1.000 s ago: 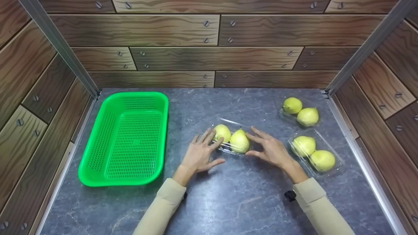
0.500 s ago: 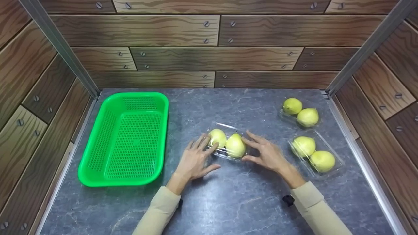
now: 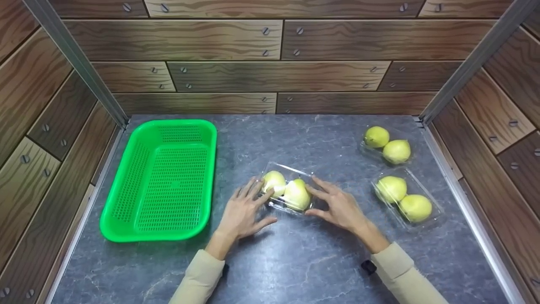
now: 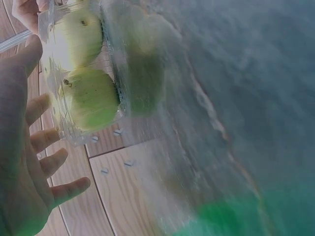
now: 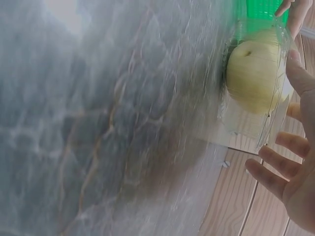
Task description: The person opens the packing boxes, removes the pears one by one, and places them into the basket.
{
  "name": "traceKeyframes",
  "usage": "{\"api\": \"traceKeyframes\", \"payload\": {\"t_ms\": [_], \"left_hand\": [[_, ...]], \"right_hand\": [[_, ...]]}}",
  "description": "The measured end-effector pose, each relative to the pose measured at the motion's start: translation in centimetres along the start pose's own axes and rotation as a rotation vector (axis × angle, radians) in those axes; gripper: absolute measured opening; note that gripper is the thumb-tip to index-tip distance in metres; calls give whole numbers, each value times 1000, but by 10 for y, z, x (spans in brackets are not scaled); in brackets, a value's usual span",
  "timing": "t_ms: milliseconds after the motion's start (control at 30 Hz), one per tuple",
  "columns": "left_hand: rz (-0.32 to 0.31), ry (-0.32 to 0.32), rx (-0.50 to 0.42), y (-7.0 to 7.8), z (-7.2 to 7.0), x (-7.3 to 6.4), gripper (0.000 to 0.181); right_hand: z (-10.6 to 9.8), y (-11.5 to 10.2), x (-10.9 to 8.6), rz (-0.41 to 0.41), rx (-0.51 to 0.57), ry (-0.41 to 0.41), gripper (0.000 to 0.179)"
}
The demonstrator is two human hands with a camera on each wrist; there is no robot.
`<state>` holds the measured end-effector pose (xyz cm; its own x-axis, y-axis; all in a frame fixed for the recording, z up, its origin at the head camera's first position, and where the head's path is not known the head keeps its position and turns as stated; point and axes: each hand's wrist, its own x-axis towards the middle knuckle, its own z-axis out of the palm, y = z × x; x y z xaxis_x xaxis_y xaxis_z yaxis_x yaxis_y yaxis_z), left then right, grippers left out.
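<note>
A clear plastic box (image 3: 291, 170) stands on the grey marbled table between the two hands. Inside it sit two yellow-green pears, a left pear (image 3: 274, 184) and a right pear (image 3: 297, 195). The left hand (image 3: 241, 215) lies along the box's left end, fingers spread and its fingertips on the lid edge. At the opposite end, the right hand (image 3: 341, 207) touches the plastic with extended fingers, thumb near the front corner. In the left wrist view the lid (image 4: 58, 110) looks closed over the pears, with the fingers straight beside it. The right wrist view shows one pear (image 5: 252, 76) through the plastic.
A green perforated basket (image 3: 213, 181) stands on the left of the table. Two more clear boxes, each with two pears, are on the right: a rear box (image 3: 366, 147) and a front box (image 3: 434, 207). Wood-patterned walls (image 3: 223, 40) enclose the back and sides.
The middle box with its pears has slid left and toward the person, both hands moving along with it at its ends. The basket and the other boxes have stayed put.
</note>
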<state>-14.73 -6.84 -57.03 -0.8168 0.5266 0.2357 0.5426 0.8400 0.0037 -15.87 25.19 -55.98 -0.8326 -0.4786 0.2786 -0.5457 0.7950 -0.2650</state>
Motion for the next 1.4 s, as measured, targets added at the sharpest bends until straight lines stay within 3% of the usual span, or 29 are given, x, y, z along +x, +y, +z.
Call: {"api": "traceKeyframes", "payload": {"t_ms": [333, 600, 967, 1233, 1400], "left_hand": [[-36, 17, -65, -6, 0, -11, 79], [-45, 43, -51, -13, 1, -19, 80], [-71, 40, -91, -17, -1, -25, 81], [-87, 61, -98, -18, -2, -28, 81], [-96, 60, -150, -17, -3, -29, 77]], "right_hand": [[7, -19, -7, -25, -71, 59, 77], [11, -35, -10, -22, -73, 58, 73], [17, -45, -16, -99, -136, 151, 61], [19, -54, -20, -95, -136, 151, 58], [19, -59, -23, -86, -130, 142, 55]]}}
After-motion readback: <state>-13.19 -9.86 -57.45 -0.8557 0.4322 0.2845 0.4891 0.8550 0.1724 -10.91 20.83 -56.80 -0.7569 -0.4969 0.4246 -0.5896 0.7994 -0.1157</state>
